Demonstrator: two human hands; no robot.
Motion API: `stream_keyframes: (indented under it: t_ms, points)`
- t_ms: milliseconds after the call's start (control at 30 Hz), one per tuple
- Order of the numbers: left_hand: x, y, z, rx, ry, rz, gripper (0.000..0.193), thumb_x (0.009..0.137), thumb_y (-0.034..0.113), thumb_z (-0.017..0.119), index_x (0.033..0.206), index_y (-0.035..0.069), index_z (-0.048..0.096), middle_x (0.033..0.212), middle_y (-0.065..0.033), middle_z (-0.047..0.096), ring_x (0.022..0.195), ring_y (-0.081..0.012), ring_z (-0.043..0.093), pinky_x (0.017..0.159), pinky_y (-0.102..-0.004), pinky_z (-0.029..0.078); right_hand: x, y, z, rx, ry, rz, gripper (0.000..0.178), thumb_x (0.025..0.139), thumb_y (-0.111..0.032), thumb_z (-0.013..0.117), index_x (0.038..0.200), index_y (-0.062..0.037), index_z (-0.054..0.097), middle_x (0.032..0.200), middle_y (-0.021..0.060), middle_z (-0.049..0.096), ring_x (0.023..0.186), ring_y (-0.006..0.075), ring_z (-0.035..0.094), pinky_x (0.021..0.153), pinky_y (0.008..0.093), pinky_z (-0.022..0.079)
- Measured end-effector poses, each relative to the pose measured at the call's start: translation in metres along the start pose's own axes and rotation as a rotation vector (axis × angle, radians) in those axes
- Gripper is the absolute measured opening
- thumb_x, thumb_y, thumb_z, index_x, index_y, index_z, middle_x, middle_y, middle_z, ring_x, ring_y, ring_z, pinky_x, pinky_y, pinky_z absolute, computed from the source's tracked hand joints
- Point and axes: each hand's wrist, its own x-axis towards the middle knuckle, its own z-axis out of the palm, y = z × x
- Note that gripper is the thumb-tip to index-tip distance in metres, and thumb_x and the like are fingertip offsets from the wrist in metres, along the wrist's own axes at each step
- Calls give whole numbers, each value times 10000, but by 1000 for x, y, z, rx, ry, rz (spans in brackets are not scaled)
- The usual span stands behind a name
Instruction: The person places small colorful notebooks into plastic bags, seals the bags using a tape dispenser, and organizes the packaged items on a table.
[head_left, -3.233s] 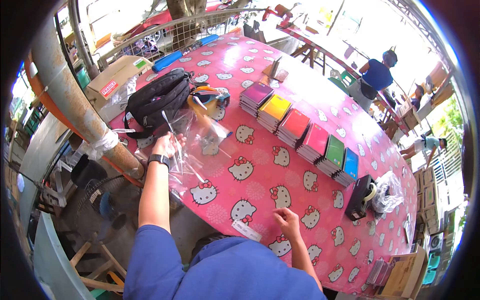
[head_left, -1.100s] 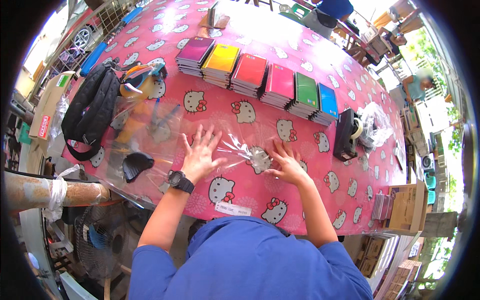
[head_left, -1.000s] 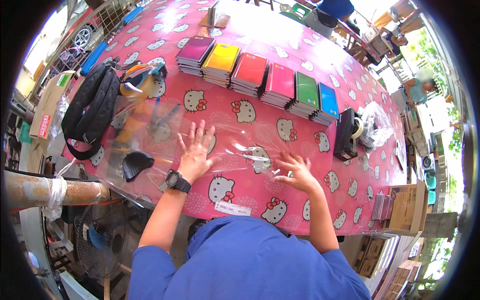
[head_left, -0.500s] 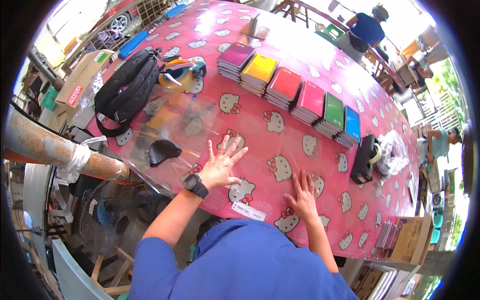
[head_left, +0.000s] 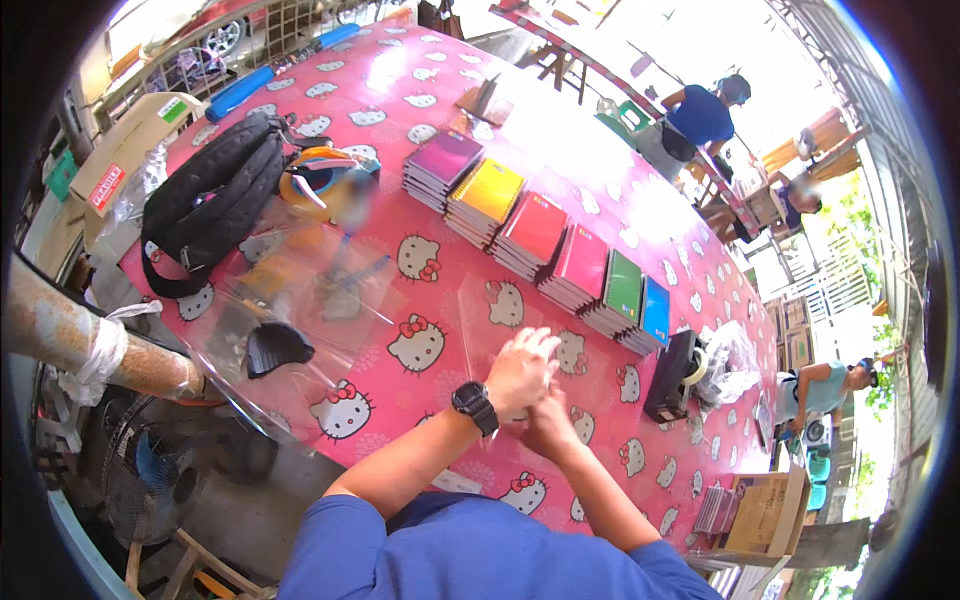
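My left hand (head_left: 522,372), with a black watch (head_left: 474,407) at the wrist, is over the near middle of the table, its fingers bent and drawn together. Right against it, slightly nearer to me, is my right hand (head_left: 550,424); its fingers are largely hidden behind the left. Whatever may be between them cannot be made out. A faint clear plastic sheet (head_left: 478,318) shows on the table just beyond the hands. Farther back runs a row of notebook stacks: purple (head_left: 444,158), yellow (head_left: 487,187), red (head_left: 535,228), pink (head_left: 575,262), green (head_left: 622,287) and blue (head_left: 655,308).
Clear plastic bags (head_left: 345,300), a black bag (head_left: 215,195) and a dark curved piece (head_left: 277,348) lie left on the pink table (head_left: 450,260). A black tape dispenser (head_left: 670,375) and crumpled plastic (head_left: 732,365) sit right. A rusty post (head_left: 130,350) stands left; co-workers (head_left: 697,115) are beyond.
My hands were apart, spread flat over the table. Both have come together, the left moving right and its fingers bending. The view has shifted, so the table things appear farther left.
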Motion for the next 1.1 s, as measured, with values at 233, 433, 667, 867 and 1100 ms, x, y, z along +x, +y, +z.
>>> stream_keyframes:
  t_ms: [233, 433, 667, 867, 1100]
  points:
    - [-8, -33, -2, -410, 69, 83, 280, 867, 218, 554, 1053, 13, 598, 1100, -174, 593, 1076, -324, 531, 939, -403, 406, 15, -26, 20, 6, -226, -52, 610, 756, -392, 660, 1292, -180, 462, 1356, 139, 411, 1315, 348, 269, 1028, 626, 147]
    - [-46, -62, -19, -297, 147, -76, 234, 840, 146, 569, 1028, 10, 604, 1092, -194, 593, 1070, -341, 532, 919, -404, 431, 90, -35, -101, 362, -30, 33, 144, 775, -132, 663, 891, -48, 656, 805, 115, 626, 831, 275, 603, 759, 371, 475]
    - [-49, -60, -17, -376, 127, -79, 267, 809, 136, 622, 1049, 20, 602, 1116, -166, 591, 1122, -331, 510, 945, -395, 418, 347, -38, -84, -139, 237, -241, 358, 785, -335, 633, 1051, -96, 614, 1146, 178, 482, 1064, 360, 491, 851, 434, 456]
    - [-52, -66, -21, -391, 114, -105, 315, 799, 142, 639, 1089, 33, 582, 1140, -163, 574, 1116, -327, 514, 947, -391, 417, 421, -67, -53, -447, -28, -124, 440, 743, -412, 674, 1117, -197, 588, 1209, 176, 440, 1145, 405, 437, 892, 453, 468]
    - [-49, -72, -29, -424, 197, -124, 430, 834, 179, 627, 1207, 7, 497, 1185, -179, 545, 1095, -312, 531, 933, -384, 425, 361, -31, -127, 163, 452, -116, 264, 718, -187, 718, 943, -91, 621, 917, 101, 612, 879, 212, 583, 756, 309, 466]
